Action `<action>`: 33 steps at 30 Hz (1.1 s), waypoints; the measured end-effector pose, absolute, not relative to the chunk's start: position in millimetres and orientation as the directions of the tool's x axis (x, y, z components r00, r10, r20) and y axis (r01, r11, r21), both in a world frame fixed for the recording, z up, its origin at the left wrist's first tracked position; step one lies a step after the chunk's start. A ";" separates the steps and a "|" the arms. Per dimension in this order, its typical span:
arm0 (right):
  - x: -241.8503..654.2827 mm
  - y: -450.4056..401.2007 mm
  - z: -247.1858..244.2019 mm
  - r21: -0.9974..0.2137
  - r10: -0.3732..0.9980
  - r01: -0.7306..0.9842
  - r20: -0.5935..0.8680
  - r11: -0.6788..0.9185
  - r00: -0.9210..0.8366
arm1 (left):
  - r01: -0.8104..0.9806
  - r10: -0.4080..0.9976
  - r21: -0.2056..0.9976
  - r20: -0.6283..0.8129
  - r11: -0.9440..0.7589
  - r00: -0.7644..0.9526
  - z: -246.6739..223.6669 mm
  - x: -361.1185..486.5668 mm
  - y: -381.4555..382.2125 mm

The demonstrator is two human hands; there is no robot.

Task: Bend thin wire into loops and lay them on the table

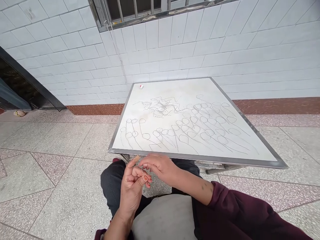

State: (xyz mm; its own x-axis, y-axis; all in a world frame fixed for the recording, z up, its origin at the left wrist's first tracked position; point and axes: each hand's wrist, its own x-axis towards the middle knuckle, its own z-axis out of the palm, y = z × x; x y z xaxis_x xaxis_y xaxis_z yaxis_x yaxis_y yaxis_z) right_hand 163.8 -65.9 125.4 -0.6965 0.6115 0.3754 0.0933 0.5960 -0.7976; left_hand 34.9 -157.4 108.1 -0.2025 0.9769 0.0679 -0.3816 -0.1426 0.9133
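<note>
Over my lap, just in front of the table's near edge, my left hand (pixel 133 186) is turned palm up with its thumb and fingers closed on a thin wire (pixel 142 171). A beige wrap covers the tip of its raised forefinger. My right hand (pixel 161 167) reaches across from the right, back upward, its fingers bent and pinched at the same wire; its fingertips are partly hidden. On the white table (pixel 175 87) lie several thin wires with a round loop at one end (pixel 183 138). Farther back is a tangle of bent, zigzag wires (pixel 162 107).
A small red-and-white item (pixel 141 87) sits at the table's far left corner. The table has a grey metal rim (pixel 200 157) and stands against a white tiled wall (pixel 175 60) below a barred window (pixel 150 10). A roundish object (pixel 20 113) lies on the floor at left.
</note>
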 end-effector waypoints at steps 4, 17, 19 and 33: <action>160.2 -67.6 128.7 -0.913 0.670 0.015 0.289 0.408 -0.684 | -0.366 0.966 0.910 0.115 -0.195 -0.229 108.6 33.0 -157.9; 161.8 -70.2 131.3 -0.994 0.699 -0.078 0.112 0.080 -0.706 | -0.404 0.928 0.870 0.140 -0.282 -0.345 114.4 30.4 -158.0; 161.6 -74.2 124.9 -0.993 0.688 -0.064 0.112 0.095 -0.717 | -0.408 0.920 0.867 0.129 -0.286 -0.369 114.1 30.2 -157.0; 154.1 -85.3 112.4 -1.000 0.724 0.020 -0.014 0.000 -0.690 | -0.345 0.919 0.900 0.131 -0.267 -0.371 105.2 30.2 -156.8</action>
State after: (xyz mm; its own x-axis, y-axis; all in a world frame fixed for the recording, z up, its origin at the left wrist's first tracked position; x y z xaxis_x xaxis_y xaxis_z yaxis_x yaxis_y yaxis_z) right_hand 154.1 -85.3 112.4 -0.6902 0.7235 -0.0136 0.0200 0.0002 -0.9998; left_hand 30.2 -156.8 105.2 -0.3710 0.9194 0.1307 -0.3451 -0.2672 0.8997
